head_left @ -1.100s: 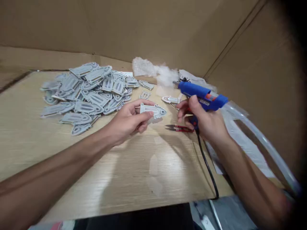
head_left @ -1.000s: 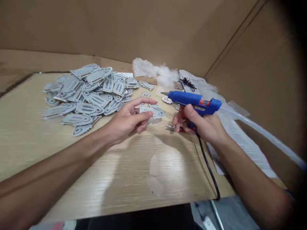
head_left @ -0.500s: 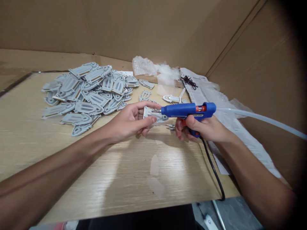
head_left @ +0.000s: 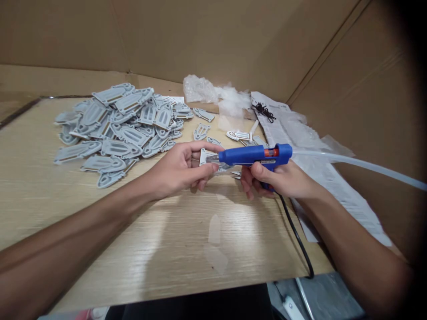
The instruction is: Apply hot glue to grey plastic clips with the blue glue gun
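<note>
- Piece (head_left: 203,157), pale grey, held between thumb and fingers of our left hand (head_left: 183,168), over the table (head_left: 110,258), nearer its far edge than its near edge.
- Our right hand (head_left: 278,178) is wrapped round a blue glue gun (head_left: 242,154); its metal tip is at the piece, though we cannot tell whether they touch.
- Snips (head_left: 236,174) lie just beneath the gun, partly hidden.
- Beyond our hands, loose grey parts (head_left: 204,115) lie toward the far edge.
- Leftward, we see a heaped pile (head_left: 116,120) of similar ones near the far left corner.
- Crumpled plastic (head_left: 200,89) lies along the far edge; papers (head_left: 336,200) line the right edge.
- Our gun's black cord (head_left: 296,235) runs toward the near right corner.
</note>
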Tool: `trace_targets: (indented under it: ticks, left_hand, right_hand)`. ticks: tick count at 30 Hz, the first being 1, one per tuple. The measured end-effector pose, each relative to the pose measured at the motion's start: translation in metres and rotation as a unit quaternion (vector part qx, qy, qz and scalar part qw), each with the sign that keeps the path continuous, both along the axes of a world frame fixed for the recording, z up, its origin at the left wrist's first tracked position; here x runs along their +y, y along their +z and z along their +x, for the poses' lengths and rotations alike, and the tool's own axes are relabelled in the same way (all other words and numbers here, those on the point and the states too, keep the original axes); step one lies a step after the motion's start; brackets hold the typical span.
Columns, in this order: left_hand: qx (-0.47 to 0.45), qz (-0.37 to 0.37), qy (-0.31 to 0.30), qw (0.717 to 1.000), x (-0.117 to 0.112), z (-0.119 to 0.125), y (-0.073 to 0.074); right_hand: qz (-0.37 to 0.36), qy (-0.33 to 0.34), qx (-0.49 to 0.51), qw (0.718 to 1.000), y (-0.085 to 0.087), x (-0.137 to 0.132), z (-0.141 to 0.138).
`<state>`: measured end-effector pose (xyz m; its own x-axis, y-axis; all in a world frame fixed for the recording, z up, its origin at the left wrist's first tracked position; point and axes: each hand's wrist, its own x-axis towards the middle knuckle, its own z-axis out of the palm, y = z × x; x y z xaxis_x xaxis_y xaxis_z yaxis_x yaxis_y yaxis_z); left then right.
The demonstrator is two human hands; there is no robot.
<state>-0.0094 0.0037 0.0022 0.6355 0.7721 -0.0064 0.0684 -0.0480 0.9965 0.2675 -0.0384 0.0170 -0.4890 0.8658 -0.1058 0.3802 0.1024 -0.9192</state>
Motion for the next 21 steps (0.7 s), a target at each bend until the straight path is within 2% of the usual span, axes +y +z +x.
trace_targets:
  ticks: [10, 21]
  left_hand:
    - [-0.006, -0.006, 0.008, 1.000, 0.000, 0.000, -0.004]
    - [0.016, -0.008, 0.038, 0.999, -0.003, 0.002, -0.001]
  right_hand:
    - [-0.015, -0.006, -0.009, 1.000, -0.003, 0.000, 0.001]
    - [-0.024, -0.030, -0.007, 0.999, 0.010, -0.003, -0.013]
